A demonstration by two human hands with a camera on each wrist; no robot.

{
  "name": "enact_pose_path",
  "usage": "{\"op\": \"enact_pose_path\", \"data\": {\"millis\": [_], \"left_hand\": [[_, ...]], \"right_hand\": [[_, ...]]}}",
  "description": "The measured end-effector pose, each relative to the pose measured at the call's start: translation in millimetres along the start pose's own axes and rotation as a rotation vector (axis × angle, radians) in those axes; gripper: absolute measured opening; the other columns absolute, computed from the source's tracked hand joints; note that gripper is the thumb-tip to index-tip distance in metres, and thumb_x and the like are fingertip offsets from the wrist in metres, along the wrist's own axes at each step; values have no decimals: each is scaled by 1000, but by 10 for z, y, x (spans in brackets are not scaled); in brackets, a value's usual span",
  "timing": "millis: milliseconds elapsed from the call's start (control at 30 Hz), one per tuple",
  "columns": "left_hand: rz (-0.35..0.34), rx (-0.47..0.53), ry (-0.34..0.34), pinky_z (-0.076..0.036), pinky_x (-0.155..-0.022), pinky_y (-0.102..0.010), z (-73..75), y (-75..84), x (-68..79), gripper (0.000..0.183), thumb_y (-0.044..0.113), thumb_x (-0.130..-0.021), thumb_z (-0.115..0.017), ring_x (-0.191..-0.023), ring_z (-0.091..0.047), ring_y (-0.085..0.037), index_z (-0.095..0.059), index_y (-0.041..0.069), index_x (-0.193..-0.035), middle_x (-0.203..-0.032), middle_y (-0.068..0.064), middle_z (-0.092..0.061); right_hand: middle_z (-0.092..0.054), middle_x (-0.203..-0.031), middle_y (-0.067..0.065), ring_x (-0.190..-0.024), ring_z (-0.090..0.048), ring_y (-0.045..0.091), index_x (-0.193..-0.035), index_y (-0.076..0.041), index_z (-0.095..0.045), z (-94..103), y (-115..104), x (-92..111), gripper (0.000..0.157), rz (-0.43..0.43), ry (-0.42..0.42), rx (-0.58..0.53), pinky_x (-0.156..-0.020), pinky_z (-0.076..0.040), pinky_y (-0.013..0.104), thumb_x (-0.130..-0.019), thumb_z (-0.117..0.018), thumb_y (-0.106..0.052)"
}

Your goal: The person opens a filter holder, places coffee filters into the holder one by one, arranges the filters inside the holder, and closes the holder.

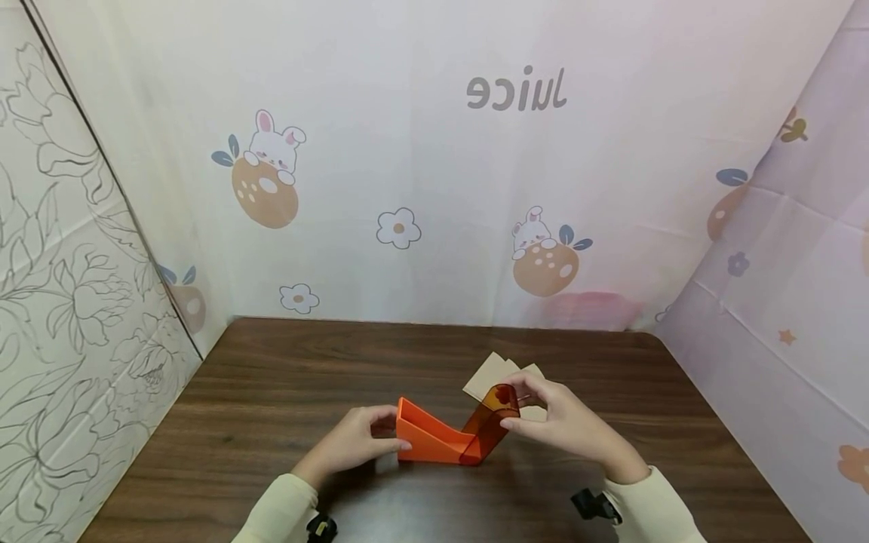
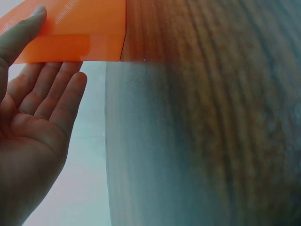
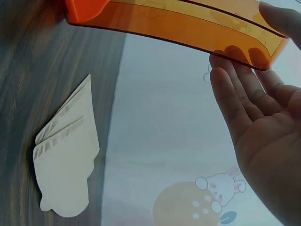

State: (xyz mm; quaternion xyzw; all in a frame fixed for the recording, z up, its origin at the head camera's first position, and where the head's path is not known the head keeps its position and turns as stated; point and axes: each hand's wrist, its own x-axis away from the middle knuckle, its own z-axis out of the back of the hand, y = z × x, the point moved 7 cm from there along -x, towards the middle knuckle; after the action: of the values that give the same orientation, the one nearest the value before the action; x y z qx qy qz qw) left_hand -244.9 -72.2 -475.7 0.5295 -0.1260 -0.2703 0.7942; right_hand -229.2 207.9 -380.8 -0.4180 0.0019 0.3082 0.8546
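Observation:
An orange plastic filter holder (image 1: 434, 436) with a translucent amber lid (image 1: 490, 430) stands over the table, the lid swung up at an angle from the holder's right end. My left hand (image 1: 356, 437) grips the holder's tall left end, thumb on the near side and fingers behind. In the left wrist view the thumb lies on the orange wall (image 2: 80, 23). My right hand (image 1: 553, 415) holds the lid's raised end between thumb and fingers; the fingertips show through the amber plastic in the right wrist view. Beige paper coffee filters (image 3: 66, 155) lie on the table behind the lid.
The dark wood-grain table (image 1: 305, 362) runs back to a printed curtain (image 1: 434, 151) with rabbits and flowers. More curtain hangs along both sides. Black wrist straps (image 1: 596, 505) sit at the cream sleeves (image 1: 278, 513).

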Motion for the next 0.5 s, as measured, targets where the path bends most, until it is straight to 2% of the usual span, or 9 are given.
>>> {"op": "enact_pose_path", "data": {"millis": [333, 500], "left_hand": [[-20, 8, 0, -54, -90, -38, -4, -8, -10, 32, 23, -89, -79, -102, -67, -11, -69, 20, -119, -109, 10, -71], [-13, 3, 2, -54, -89, -33, 4, -20, -7, 32, 25, -89, -79, -102, -67, -11, -69, 20, -118, -109, 10, -71]], "right_hand": [[-68, -110, -5, -98, -67, 15, -123, -17, -60, 75, 53, 104, 41, -14, -3, -5, -86, -54, 31, -89, -79, -28], [-68, -109, -4, -97, -67, 16, -122, -16, -59, 103, 89, 149, 39, -4, 0, -32, -82, -55, 31, -89, -79, -21]]}}
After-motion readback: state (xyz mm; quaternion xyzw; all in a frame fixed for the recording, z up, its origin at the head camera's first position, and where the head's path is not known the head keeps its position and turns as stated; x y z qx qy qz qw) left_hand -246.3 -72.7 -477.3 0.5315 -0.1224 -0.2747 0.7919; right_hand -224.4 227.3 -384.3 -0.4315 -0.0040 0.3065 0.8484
